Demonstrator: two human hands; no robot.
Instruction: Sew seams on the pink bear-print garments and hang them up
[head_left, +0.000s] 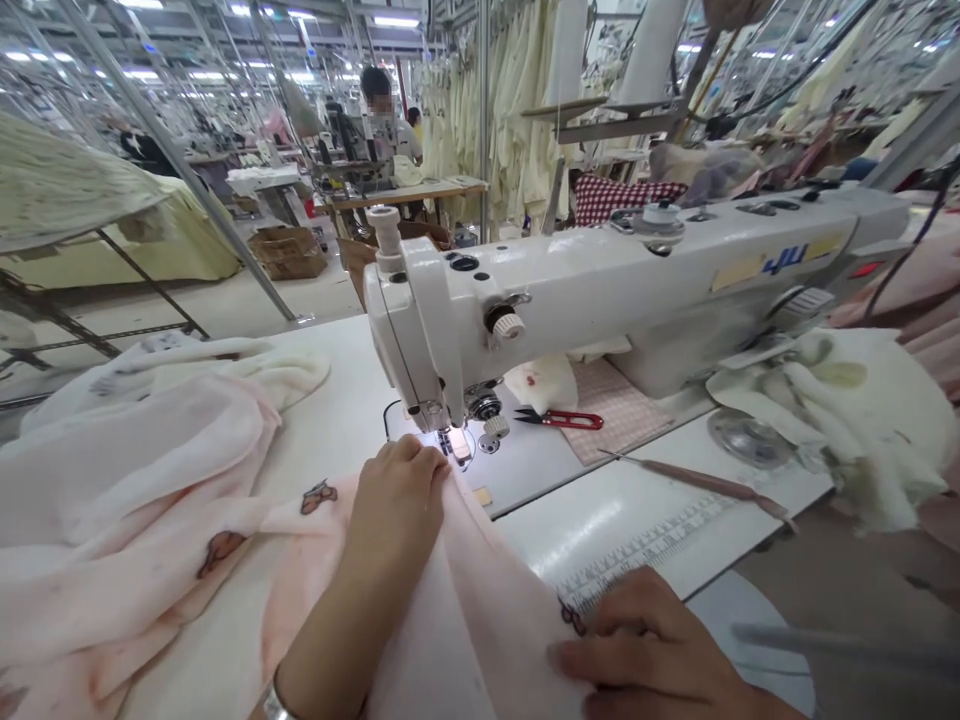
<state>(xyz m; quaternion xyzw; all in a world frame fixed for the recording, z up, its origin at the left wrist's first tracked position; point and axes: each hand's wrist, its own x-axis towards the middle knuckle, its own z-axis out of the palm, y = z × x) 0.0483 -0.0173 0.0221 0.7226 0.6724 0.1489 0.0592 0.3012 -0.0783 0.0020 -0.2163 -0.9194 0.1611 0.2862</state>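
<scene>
A white sewing machine (570, 290) stands on the table, its lit needle area and presser foot (448, 440) low at the left end of the head. Pale pink fabric (480, 600) with small brown printed figures runs from the foot toward me and spreads over the table's left side. Close in front of the foot, my left hand (401, 500) is closed on the fabric, fingers bunched at its edge. My right hand (645, 650) grips the same fabric near the table's front edge, thumb and fingers bent around it. The fingertips there are partly hidden.
Red-handled thread snips (562, 418) lie right of the needle on a pink checked cloth (619, 405). A pointed awl-like tool (697, 480) rests near a printed ruler scale (652, 545). Cream fabric (847, 410) is heaped at right. Another person (382, 120) sits at a machine behind.
</scene>
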